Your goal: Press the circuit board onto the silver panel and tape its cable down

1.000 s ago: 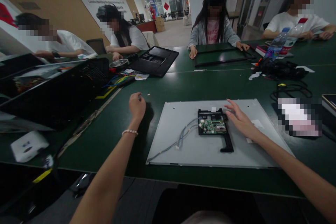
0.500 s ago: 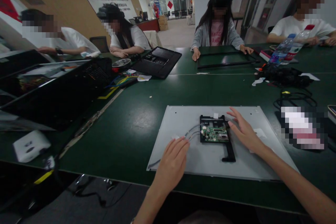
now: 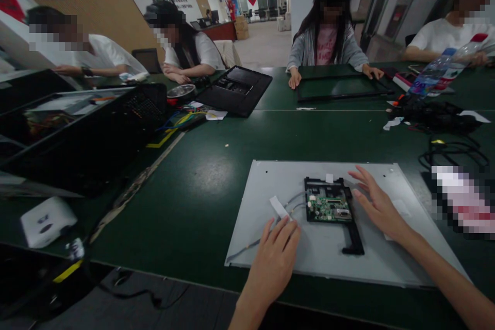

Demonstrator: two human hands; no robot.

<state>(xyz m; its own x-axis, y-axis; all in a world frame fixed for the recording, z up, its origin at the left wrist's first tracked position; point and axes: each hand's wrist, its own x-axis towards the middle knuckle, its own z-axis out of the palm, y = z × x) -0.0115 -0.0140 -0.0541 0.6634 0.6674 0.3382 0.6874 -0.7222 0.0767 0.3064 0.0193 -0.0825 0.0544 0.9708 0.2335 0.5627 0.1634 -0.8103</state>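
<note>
A grey metal panel (image 3: 266,185) lies flat on the green table before me. On it rests a black plastic bracket (image 3: 353,242) carrying a green circuit board (image 3: 328,209). Two thin grey cables (image 3: 296,197) run left from the board and pass under a strip of white tape (image 3: 277,207). My left hand (image 3: 276,247) lies over the cables, its fingertips touching the lower end of the tape; the fingers are extended and slightly bent. Just right of the bracket, my right hand (image 3: 377,203) is open with fingers spread, holding nothing.
On the left stands an opened black computer case (image 3: 96,149), with a white box-shaped device (image 3: 48,221) nearer me. A black back cover (image 3: 240,90) lies farther off. Opposite, a person touches a black frame (image 3: 336,98). Plastic bottles (image 3: 431,75) and black cables (image 3: 452,152) are at right.
My left hand has drawn back slightly toward me, showing more of the white tape. My right hand stays beside the bracket. The camera view has shifted a little.
</note>
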